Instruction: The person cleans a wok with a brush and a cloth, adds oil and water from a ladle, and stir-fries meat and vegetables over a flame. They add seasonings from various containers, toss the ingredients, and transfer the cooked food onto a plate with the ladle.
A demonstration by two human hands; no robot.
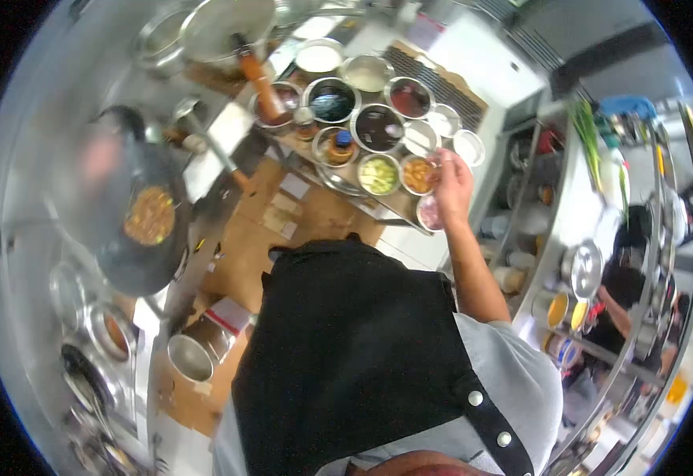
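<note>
My right hand [453,187] reaches out over a rack of round steel condiment bowls [378,127]. Its fingers are bent down at the rim of a bowl of orange pieces [418,176], beside a bowl of pale green pieces [379,174] and a small bowl of pink bits [429,214]. Whether the fingers pinch anything is too small to see. My left hand does not show. A dark wok [146,230] holding browned food [149,215] sits at the left, with a blurred patch above it.
Bowls of dark sauces [332,101] and white powders [319,58] fill the rack. A ladle [204,135] and a steel pot [190,357] lie near the wok. A steel counter with pots [583,268] runs along the right, where another person [620,305] works.
</note>
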